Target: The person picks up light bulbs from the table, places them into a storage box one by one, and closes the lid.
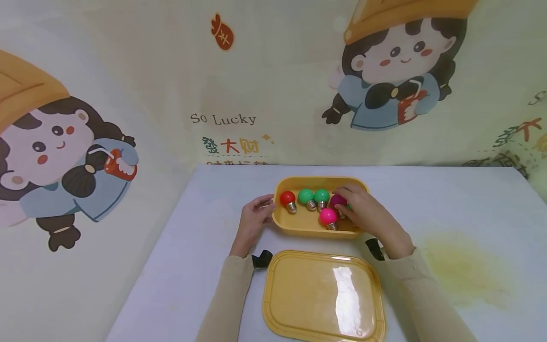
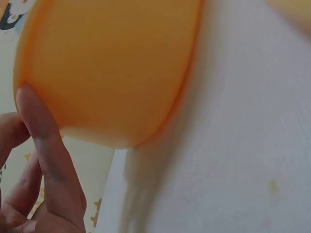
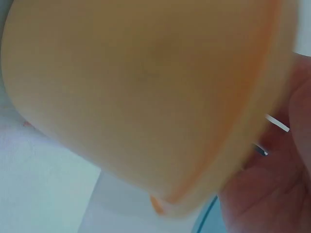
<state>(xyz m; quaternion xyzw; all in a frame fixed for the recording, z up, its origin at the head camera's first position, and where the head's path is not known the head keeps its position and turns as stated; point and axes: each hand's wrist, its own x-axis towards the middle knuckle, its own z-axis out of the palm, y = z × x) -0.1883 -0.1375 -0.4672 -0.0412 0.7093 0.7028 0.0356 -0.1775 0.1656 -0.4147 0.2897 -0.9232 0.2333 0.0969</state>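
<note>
A yellow plastic box [image 1: 299, 227] stands on the white table with several small round light bulbs in it. My left hand [image 1: 253, 221] touches the box's left end, its fingertips right at the rim; the left wrist view shows a fingertip [image 2: 30, 99] against the orange-looking wall. Over the box's right end reaches my right hand [image 1: 363, 209], thumb and fingers pinching a purple bulb [image 1: 337, 201]. Near it lie a pink bulb [image 1: 328, 216] and green bulbs [image 1: 322, 195], one partly hidden by the hand. A red bulb [image 1: 287, 198] lies at the left. The right wrist view shows mostly the box's outer wall.
A flat yellow lid [image 1: 307, 294] lies on the table in front of the box, between the forearms. Behind the table [image 1: 448, 213] rises a wall covering [image 1: 290, 85] with cartoon figures and lettering. A yellowish stain [image 1: 466, 266] marks the table at the right.
</note>
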